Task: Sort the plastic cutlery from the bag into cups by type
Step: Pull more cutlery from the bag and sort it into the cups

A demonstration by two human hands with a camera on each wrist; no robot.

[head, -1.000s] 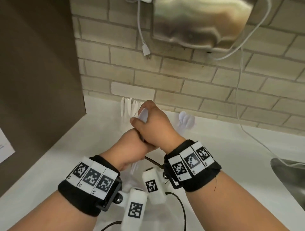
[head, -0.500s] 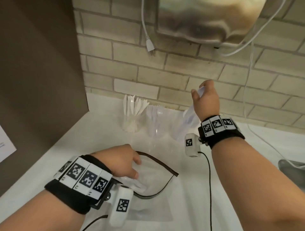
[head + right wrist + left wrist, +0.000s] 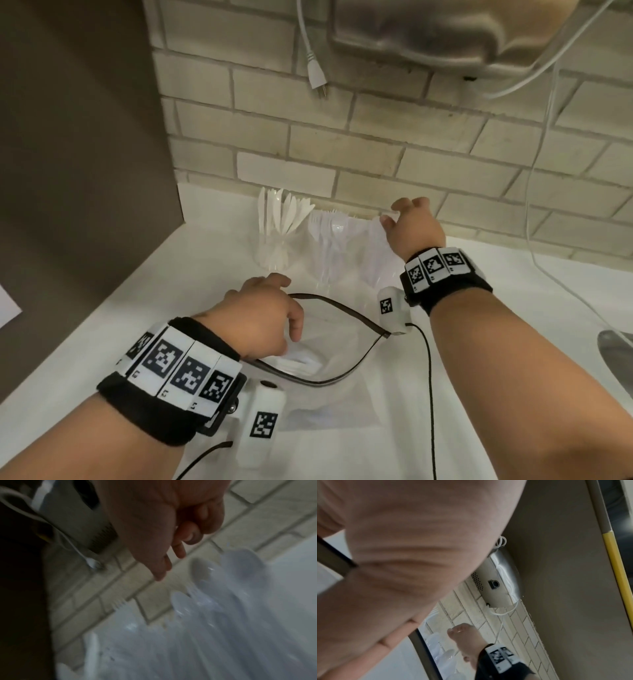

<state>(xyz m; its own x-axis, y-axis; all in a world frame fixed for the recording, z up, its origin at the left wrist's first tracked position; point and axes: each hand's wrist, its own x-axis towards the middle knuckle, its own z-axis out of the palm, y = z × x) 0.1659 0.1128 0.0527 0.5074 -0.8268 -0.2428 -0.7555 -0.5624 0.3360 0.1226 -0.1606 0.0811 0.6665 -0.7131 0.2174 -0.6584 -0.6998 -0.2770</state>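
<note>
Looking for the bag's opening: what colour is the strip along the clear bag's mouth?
Dark brown zip strip on the clear plastic bag, clearest in the head view.

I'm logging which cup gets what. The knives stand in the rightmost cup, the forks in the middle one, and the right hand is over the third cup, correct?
One slip: the knives stand in the leftmost cup, as the head view shows. The forks are in the middle one, and the right hand is over the third cup, at the right end.

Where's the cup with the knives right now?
In the head view, the knife cup stands at the back left of the counter, leftmost of the cups, beside the fork cup.
</note>
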